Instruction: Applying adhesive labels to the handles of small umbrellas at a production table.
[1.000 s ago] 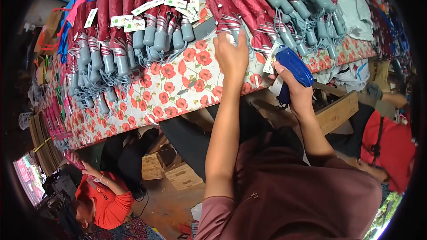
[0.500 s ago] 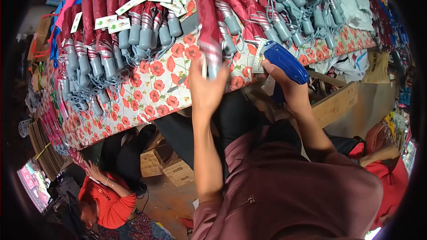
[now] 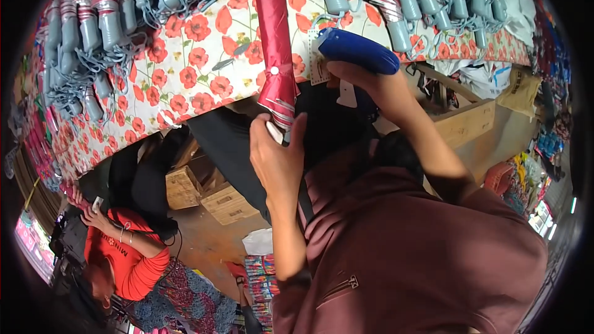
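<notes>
A folded dark-red umbrella [image 3: 275, 31] with silver stripes points away from me across the table's front edge. My left hand [image 3: 275, 151] is closed round its handle end, and a small white piece shows between thumb and fingers; the handle is mostly hidden. To the right, my right hand [image 3: 377, 86] grips a blue tool [image 3: 359, 51], shaped like a tagging gun. A white paper tag [image 3: 318, 59] hangs by the tool's front end, apart from the held umbrella. I cannot tell whether the tag is pinched by my fingers.
Rows of red umbrellas with grey-blue handles [image 3: 111, 28] lie left and right on the poppy-patterned tablecloth [image 3: 198, 80]. Below the table are wooden boxes [image 3: 226, 201] and a wooden drawer [image 3: 467, 120]. A person in a red shirt [image 3: 139, 260] works at the lower left.
The held umbrella has come back toward me and now shows its whole length, no longer blurred. My right hand keeps the blue tool. The whole view has shifted.
</notes>
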A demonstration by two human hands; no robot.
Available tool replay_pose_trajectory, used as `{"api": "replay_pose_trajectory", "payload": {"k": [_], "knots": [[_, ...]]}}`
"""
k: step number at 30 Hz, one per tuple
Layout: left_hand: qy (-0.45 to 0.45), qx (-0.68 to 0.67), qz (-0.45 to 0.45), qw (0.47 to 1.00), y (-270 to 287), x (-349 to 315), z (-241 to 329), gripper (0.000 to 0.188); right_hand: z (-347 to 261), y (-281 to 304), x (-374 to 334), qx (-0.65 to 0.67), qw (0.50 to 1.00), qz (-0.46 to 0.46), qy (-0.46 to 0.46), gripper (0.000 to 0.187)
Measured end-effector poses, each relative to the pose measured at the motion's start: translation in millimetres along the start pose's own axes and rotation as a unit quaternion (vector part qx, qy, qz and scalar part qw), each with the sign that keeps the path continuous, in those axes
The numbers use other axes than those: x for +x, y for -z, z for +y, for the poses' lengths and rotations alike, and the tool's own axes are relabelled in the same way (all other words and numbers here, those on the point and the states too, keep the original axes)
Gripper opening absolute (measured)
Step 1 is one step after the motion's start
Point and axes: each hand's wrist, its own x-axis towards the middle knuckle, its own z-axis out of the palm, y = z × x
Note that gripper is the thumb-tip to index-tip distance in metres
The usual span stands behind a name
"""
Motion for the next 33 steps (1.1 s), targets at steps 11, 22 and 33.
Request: {"api": "replay_pose_trajectory", "payload": {"k": [11, 22, 33], "knots": [[0.097, -0.214, 0.024, 0.972, 8, 65, 25, 0.024, 6, -14, 2, 0.222, 0.956, -0.049, -0.185, 0.024], [0.052, -0.218, 0.011, 0.975, -1, 66, 15, 0.014, 14, -11, 13, 0.221, 0.943, -0.111, -0.222, 0.036], [-0.106, -0.226, 0.055, 0.967, -11, 67, 2, 0.007, 21, -16, 22, 0.232, 0.934, -0.156, -0.223, 0.028]]}}
